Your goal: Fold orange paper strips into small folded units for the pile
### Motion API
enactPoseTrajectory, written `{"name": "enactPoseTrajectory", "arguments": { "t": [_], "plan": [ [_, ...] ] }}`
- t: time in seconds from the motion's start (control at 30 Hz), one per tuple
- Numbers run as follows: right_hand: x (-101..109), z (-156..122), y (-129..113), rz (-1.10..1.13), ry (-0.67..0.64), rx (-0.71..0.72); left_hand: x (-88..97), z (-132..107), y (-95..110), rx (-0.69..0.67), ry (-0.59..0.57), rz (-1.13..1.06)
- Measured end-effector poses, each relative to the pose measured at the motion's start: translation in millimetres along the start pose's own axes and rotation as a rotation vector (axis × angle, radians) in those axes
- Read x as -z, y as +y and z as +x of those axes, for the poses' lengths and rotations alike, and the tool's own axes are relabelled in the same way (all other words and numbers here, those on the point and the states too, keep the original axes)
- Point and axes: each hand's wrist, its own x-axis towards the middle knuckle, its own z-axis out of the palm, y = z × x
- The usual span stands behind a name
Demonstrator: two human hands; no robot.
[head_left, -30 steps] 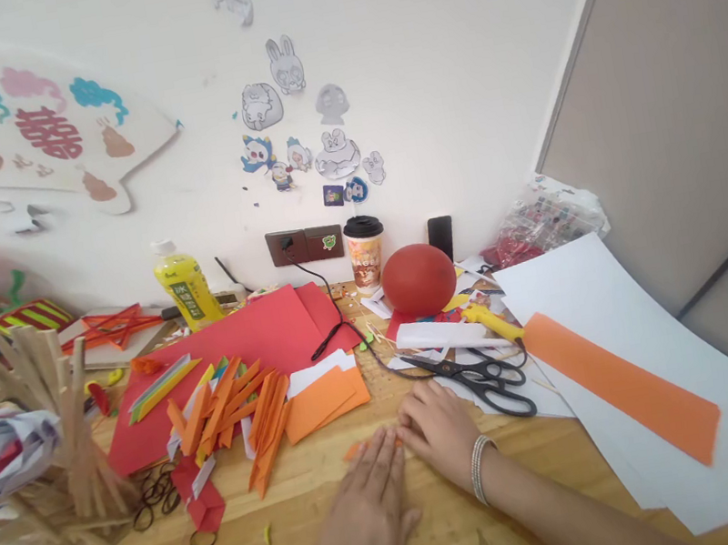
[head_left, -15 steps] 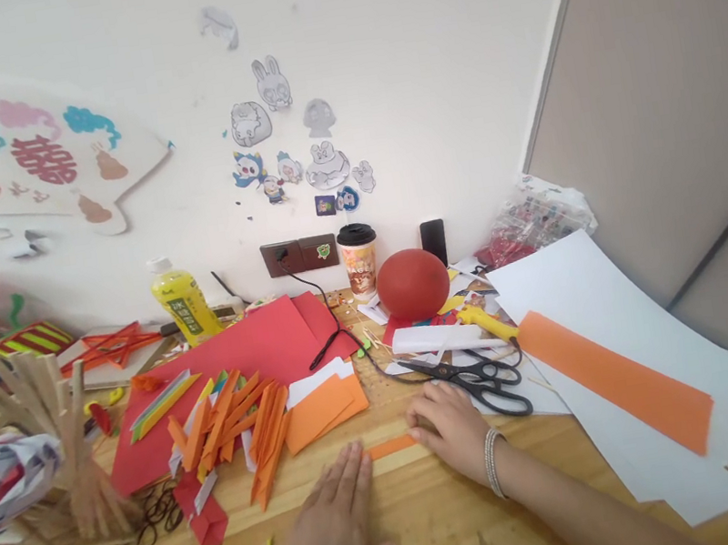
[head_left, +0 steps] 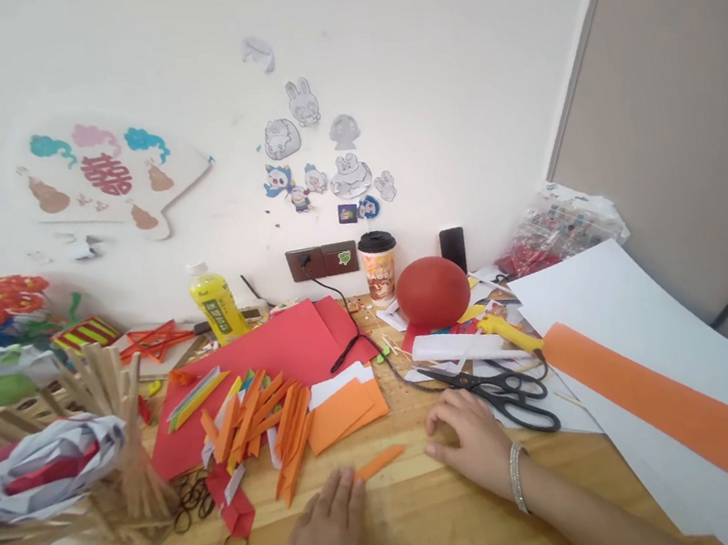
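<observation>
A narrow folded orange paper strip (head_left: 381,462) with a pointed far end lies on the wooden table. My left hand (head_left: 331,526) rests flat, palm down, its fingertips at the strip's near end; whether they press on it I cannot tell. To the right of the strip, my right hand (head_left: 465,431) holds nothing, its fingers loosely curved with a gap between thumb and forefinger. It wears a silver bracelet (head_left: 517,476). Black-handled scissors (head_left: 503,389) lie just behind that hand. Folded orange paper pieces (head_left: 260,422) are heaped beyond my left hand, beside flat orange paper sheets (head_left: 348,411).
At the back stand a yellow-labelled bottle (head_left: 217,307), a lidded cup (head_left: 380,270) and a red balloon (head_left: 433,292). White paper sheets (head_left: 617,297) carry a wide orange strip (head_left: 661,405) on the right. A bundle of wooden sticks (head_left: 118,422) stands at left.
My right hand has let go of the strip's end and moved slightly right. The strip now lies angled, its far end free. The view has shifted to the left.
</observation>
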Motion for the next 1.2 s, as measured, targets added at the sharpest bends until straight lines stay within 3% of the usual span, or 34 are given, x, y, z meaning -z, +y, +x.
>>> {"name": "enactPoseTrajectory", "arguments": {
  "t": [0.1,0.33,0.63,0.77,0.9,1.03,1.2],
  "plan": [
    [-2.0,-0.9,-1.0,0.011,-0.037,0.089,-4.2,0.6,1.4,0.038,0.035,0.036],
    [-3.6,-6.7,-8.1,-0.132,-0.087,0.485,-8.3,0.3,-1.9,-0.09,0.053,0.01],
    [-10.0,-5.6,-8.1,-0.127,-0.01,0.455,-37.6,-3.7,-12.0,-0.101,0.108,0.099],
    [-12.1,-5.8,-8.4,-0.113,-0.005,0.415,-48.5,-11.2,-14.8,-0.045,0.215,0.113],
    [-11.9,-6.3,-8.8,-0.131,-0.019,0.463,-24.3,-9.6,-11.6,-0.02,0.244,0.072],
    [-10.4,-7.0,-9.4,-0.144,-0.061,0.511,6.8,5.8,-6.9,0.216,0.225,0.016],
    [-11.3,-6.4,-8.3,-0.114,-0.076,0.497,9.6,15.3,-6.6,0.258,0.173,-0.111]
  ]
}}
